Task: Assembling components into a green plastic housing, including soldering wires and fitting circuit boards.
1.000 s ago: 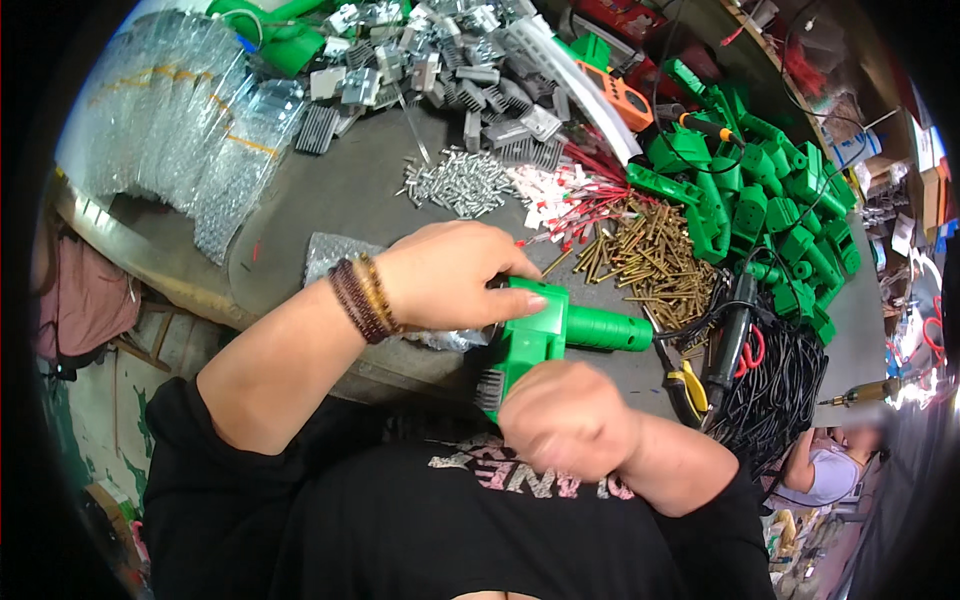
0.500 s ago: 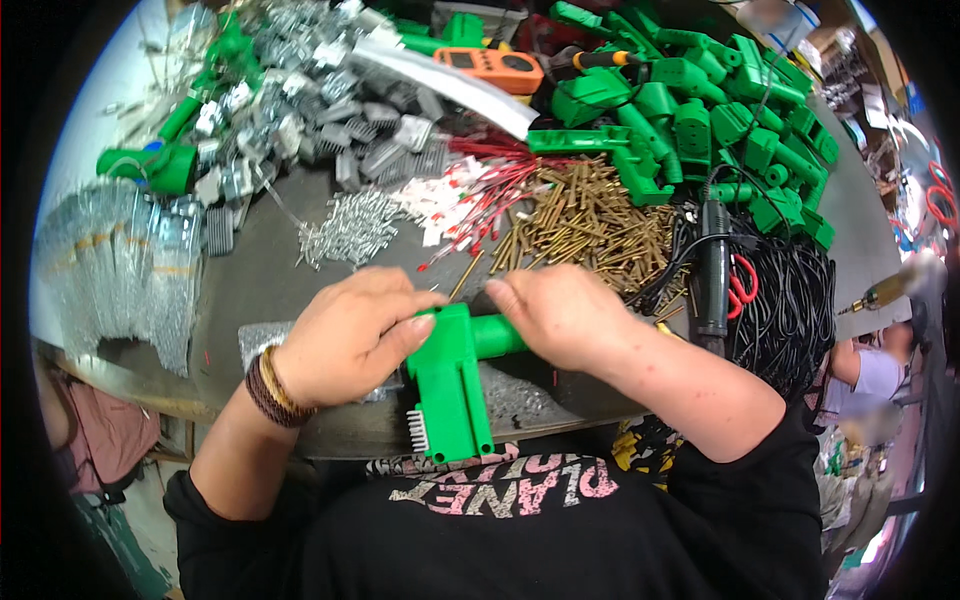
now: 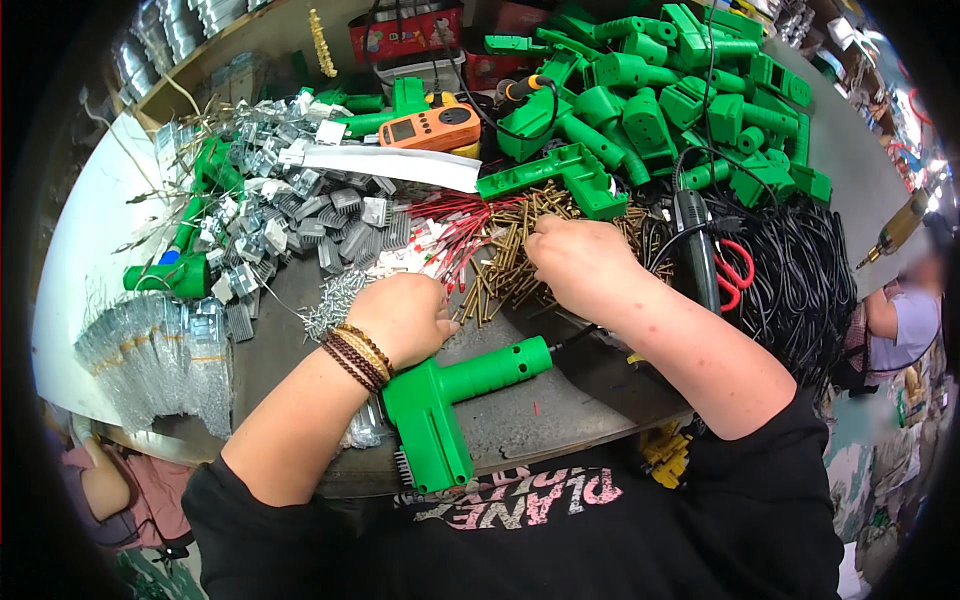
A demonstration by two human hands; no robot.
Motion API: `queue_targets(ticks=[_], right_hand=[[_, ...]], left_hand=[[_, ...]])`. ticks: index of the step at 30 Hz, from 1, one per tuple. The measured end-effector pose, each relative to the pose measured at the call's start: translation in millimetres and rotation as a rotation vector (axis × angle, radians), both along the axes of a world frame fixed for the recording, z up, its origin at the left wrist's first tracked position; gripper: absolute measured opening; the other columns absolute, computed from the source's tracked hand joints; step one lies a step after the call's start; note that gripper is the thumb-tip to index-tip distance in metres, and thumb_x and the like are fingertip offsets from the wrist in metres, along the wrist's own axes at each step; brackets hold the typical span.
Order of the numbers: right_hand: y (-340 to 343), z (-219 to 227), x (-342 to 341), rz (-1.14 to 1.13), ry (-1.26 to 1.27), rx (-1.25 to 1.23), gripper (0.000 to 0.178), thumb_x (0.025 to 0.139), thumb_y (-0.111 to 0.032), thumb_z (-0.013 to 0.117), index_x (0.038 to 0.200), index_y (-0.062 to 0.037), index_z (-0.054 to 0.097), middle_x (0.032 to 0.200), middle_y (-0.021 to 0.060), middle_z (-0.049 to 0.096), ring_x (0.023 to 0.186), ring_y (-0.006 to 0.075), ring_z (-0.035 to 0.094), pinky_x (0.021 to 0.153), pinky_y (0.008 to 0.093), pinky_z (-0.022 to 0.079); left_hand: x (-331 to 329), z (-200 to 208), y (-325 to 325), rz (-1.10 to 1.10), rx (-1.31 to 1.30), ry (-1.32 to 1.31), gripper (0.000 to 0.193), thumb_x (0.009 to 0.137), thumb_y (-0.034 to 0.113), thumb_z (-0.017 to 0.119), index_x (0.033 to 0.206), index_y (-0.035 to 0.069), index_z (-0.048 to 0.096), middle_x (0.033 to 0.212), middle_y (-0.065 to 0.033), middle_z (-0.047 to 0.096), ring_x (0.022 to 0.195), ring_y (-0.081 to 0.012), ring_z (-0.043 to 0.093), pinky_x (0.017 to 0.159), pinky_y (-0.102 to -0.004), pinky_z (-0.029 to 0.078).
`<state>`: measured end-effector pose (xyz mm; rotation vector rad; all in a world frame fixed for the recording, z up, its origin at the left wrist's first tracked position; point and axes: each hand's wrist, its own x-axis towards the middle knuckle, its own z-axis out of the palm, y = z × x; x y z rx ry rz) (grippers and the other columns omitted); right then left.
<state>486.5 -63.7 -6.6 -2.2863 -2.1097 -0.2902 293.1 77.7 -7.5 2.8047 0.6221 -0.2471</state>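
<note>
In front of me a green pistol-shaped plastic housing lies on the worktable, its handle pointing right. A dark cord comes out of the handle's end, and a row of pale teeth shows at the housing's lower left. My left hand is bent down beside a heap of small silver screws, just beyond the housing; its fingers are curled and mostly hidden. Over the pile of long brass-coloured screws is my right hand, fingertips drawn together at the pile. What either hand pinches is hidden.
Many green housings are heaped at the back right. Coiled black cables, red-handled scissors and a dark cylindrical tool lie right. An orange meter, grey heat sinks and bubble-wrap bags stand left and behind.
Both hands have let go of the green housing, which now rests on the table. My right hand has moved away to the brass screws, my left toward the small silver screws.
</note>
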Motion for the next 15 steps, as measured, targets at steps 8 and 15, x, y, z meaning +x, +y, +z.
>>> queue_targets(ticks=[8, 15], right_hand=[[-32, 32, -25, 0.029, 1.18, 0.248, 0.015, 0.087, -0.009, 0.07, 0.1, -0.0033, 0.063, 0.091, 0.015, 0.067, 0.081, 0.0294, 0.068, 0.073, 0.0382, 0.053], [-115, -6, -70, 0.125, 0.776, -0.066, 0.007, 0.086, -0.012, 0.074, 0.089, -0.0082, 0.068, 0.077, 0.0062, 0.066, 0.068, 0.0235, 0.066, 0.064, 0.0333, 0.053]], left_hand=[[-33, 5, 9, 0.236, -0.508, -0.516, 0.013, 0.089, 0.007, 0.07, 0.091, 0.001, 0.058, 0.077, -0.0037, 0.062, 0.071, -0.0082, 0.058, 0.066, -0.0241, 0.048], [-44, 5, -16, -0.009, -0.667, -0.666, 0.026, 0.091, 0.003, 0.068, 0.117, 0.002, 0.066, 0.094, -0.0031, 0.068, 0.084, -0.0082, 0.065, 0.075, -0.0245, 0.053]])
